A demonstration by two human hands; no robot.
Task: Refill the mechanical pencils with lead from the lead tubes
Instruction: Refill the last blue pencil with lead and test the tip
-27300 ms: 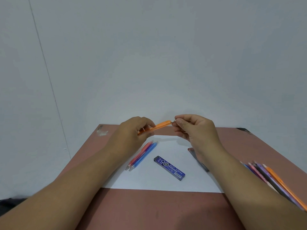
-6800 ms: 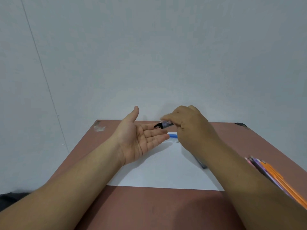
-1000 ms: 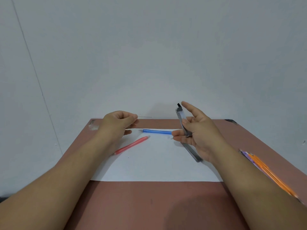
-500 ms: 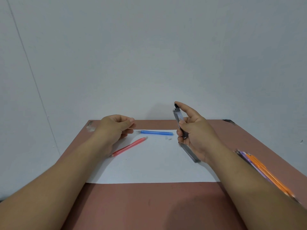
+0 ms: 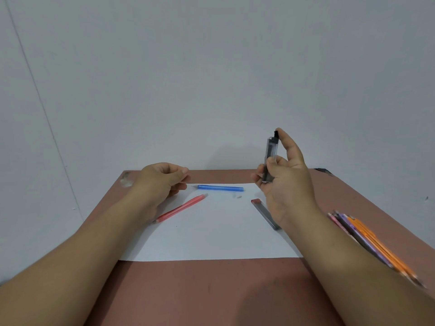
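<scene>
Head view: my right hand [image 5: 286,182] grips a clear lead tube [image 5: 270,158] upright, index fingertip on its black cap. My left hand [image 5: 160,182] is curled, thumb against fingers; can't tell if it pinches a lead. Blue pencil [image 5: 220,188] lies on the white paper [image 5: 211,238] between the hands, red pencil [image 5: 181,208] just beside the left wrist. A second, dark tube [image 5: 264,212] lies under the right wrist. Pencil bundle [image 5: 367,241] right of the right forearm on the bench [image 5: 200,295].

Both forearms are bare to the frame edge, the left hand [image 5: 162,182] and right hand [image 5: 286,182] ungloved.
</scene>
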